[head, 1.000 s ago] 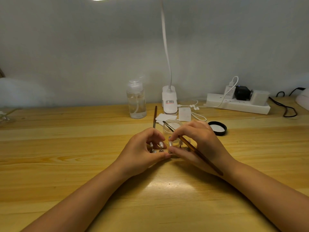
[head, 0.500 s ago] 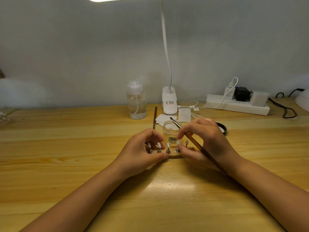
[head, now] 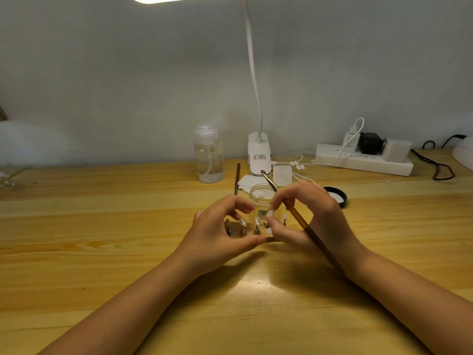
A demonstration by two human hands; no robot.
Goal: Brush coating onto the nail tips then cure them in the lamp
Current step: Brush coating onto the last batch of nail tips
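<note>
**Hands at the nail tip stand, brush in the right hand**

1. Work surface. I see a wooden table (head: 102, 252) against a pale wall. Both forearms reach in from the near edge and meet at the table's middle.

2. Left hand (head: 217, 239). Its fingers are curled round the left end of the nail tip stand (head: 236, 230), thumb on the near side, index finger arched over the far side. I read this as a hold that steadies the stand on the table.

3. Nail tips (head: 256, 221). Several pale tips stand upright in a row on small holders, between the two hands. One further tip (head: 270, 213) sits pinched between the thumb and index finger of the right hand (head: 312, 221), just above the row.

4. Brush (head: 302, 224). The right hand also carries a long brown brush. The handle lies across the hand and runs back over the wrist; the metal end points up and away, over the clear jar (head: 262, 194). I cannot tell which fingers clamp it.

5. Surroundings. The jar stands open just behind the hands, its black lid (head: 337, 197) to the right. A second brush (head: 237, 181) lies on the table beside white pads (head: 249, 181). A pump bottle (head: 207, 155) of clear liquid, the desk lamp base (head: 259, 155) and a power strip (head: 363, 161) stand along the wall. A white rounded housing (head: 464, 155) shows at the right edge, well apart from the stand.
</note>
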